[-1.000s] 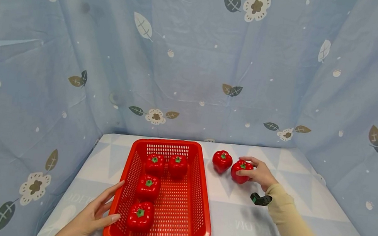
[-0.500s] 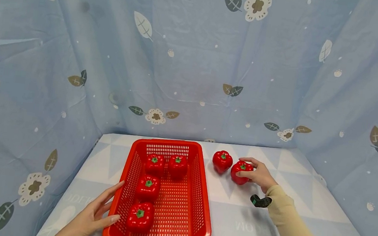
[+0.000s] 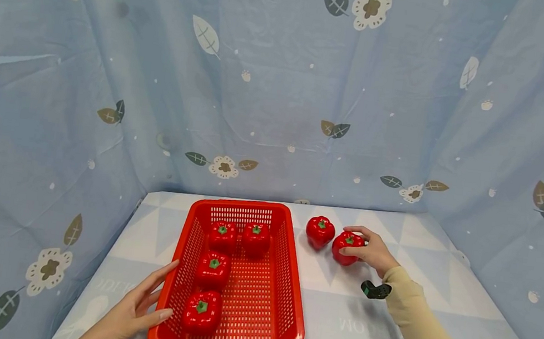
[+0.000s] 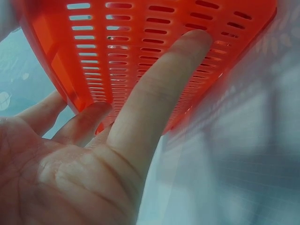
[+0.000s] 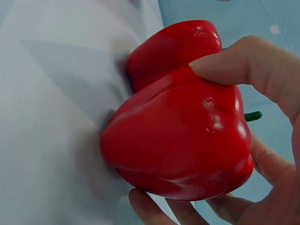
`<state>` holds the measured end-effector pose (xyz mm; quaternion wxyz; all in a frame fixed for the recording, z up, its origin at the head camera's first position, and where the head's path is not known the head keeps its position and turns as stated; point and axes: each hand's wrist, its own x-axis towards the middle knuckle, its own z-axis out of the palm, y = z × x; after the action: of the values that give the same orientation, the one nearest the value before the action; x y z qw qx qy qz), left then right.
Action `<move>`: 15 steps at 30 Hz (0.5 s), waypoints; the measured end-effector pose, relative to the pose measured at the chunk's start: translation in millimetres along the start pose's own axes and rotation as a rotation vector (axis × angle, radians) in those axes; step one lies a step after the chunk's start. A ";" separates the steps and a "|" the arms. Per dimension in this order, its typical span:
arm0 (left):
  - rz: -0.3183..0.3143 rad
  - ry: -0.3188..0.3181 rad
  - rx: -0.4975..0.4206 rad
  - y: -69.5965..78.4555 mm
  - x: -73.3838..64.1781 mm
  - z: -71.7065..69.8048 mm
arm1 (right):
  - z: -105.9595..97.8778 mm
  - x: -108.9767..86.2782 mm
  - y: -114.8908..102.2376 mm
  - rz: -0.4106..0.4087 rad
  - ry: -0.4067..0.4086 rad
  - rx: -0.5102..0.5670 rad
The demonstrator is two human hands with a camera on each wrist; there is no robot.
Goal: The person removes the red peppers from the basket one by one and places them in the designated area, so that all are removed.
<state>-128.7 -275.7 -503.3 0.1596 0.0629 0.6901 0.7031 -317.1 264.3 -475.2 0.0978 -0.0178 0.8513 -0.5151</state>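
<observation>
My right hand grips a glossy red bell pepper with a green stem. In the right wrist view the thumb lies on one side and the fingers curl round the other. The pepper stands on the table. A second red bell pepper stands just left of it. My left hand rests against the left wall of a red slotted plastic basket. Its thumb lies straight along the wall in the left wrist view, with the other fingers further along.
Inside the basket sit several red bell peppers, mostly along its left side. A patterned white and pale blue cloth covers the table. Blue floral curtains hang at the back and both sides. A small black device sits at the right wrist.
Almost nothing differs. The right hand and its bell pepper sit a touch lower in the head view; the left hand and basket stay in place.
</observation>
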 end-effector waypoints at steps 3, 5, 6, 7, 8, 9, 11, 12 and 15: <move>0.002 0.001 0.001 0.1 0.1 0.1 | -0.7 0.8 0.7 0.001 -0.007 -0.001; -0.005 0.003 0.004 0.4 0.5 -0.1 | -1.6 1.1 0.8 0.003 -0.012 -0.001; -0.008 0.006 0.005 0.5 0.8 -0.2 | -2.2 1.3 1.0 0.004 -0.014 -0.001; -0.011 0.007 0.005 0.6 1.0 -0.4 | -2.6 1.3 1.0 0.001 -0.018 -0.003; -0.012 0.008 0.009 0.6 1.2 -0.6 | -3.1 1.4 1.0 0.000 -0.021 -0.001; -0.012 0.009 0.013 0.5 1.2 -0.8 | -3.5 1.3 0.8 -0.005 -0.025 -0.001; -0.009 0.008 0.017 0.1 1.2 -1.3 | -4.4 1.4 0.6 -0.012 -0.031 -0.001; -0.006 0.007 0.020 -0.2 1.1 -1.4 | -4.8 1.4 0.6 -0.018 -0.036 -0.004; 0.000 0.004 0.026 -0.9 0.7 -1.7 | -6.5 2.5 1.1 -0.021 -0.041 -0.006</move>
<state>-129.8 -277.2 -504.3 0.1573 0.0637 0.6994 0.6943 -320.6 270.1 -473.6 0.1096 -0.0376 0.8506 -0.5129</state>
